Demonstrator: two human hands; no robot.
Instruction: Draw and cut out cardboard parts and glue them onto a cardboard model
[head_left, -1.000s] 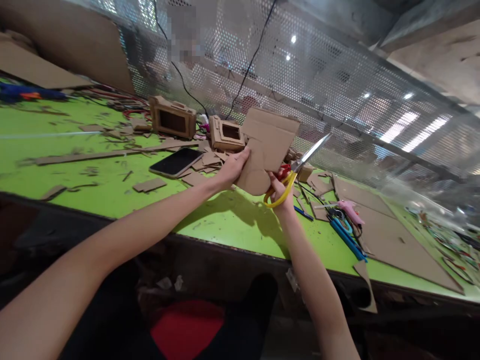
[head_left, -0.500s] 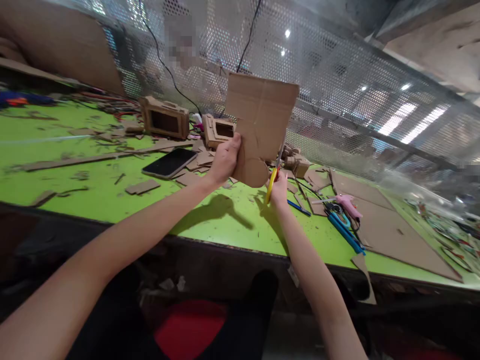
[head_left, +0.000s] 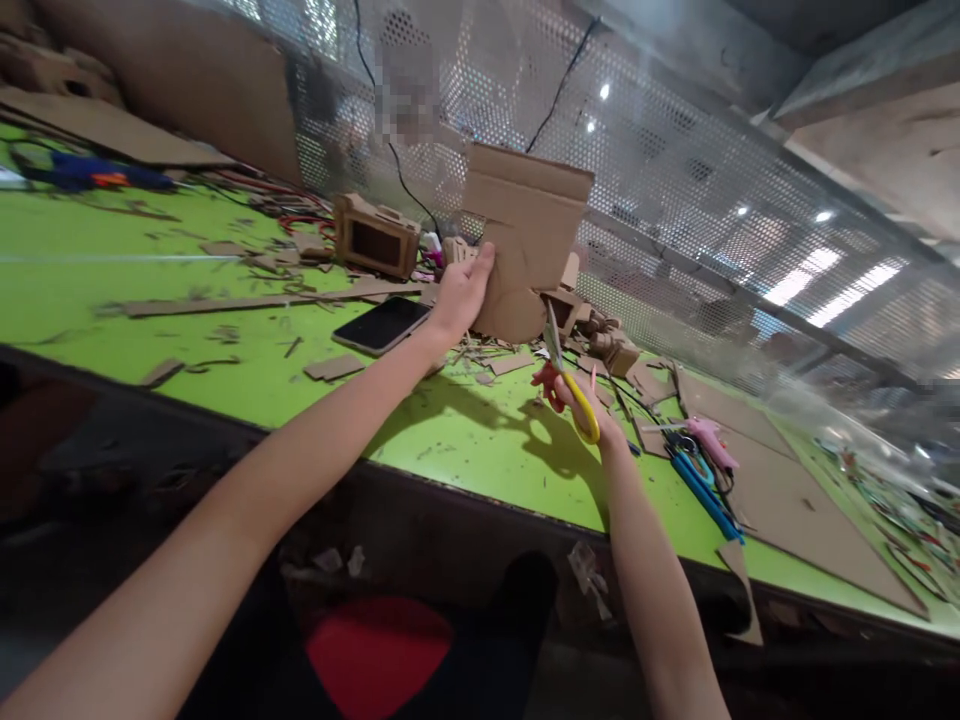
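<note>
My left hand [head_left: 463, 292] is closed on the left edge of a brown piece of cardboard [head_left: 534, 225], holding it up above the green table. The piece has a wide upper part and a rounded lower end, with a notch on its lower right side. In my right hand [head_left: 574, 395] is a pair of scissors [head_left: 581, 408] with yellow and red handles. Their blades point up, just below and right of the notch. Behind my left forearm lies a dark-screened phone [head_left: 381, 324].
Small cardboard boxes [head_left: 375, 243] and scraps stand along the back of the green table [head_left: 480, 460]. To the right are a pink glue gun [head_left: 711, 440], a blue cutter [head_left: 705, 492] and a large cardboard sheet [head_left: 814, 520]. A blue glue gun [head_left: 105, 172] lies far left.
The scissors have come away from the cardboard's right edge and moved lower, their handles turned to the right. My left hand still holds the cardboard. The view has shifted.
</note>
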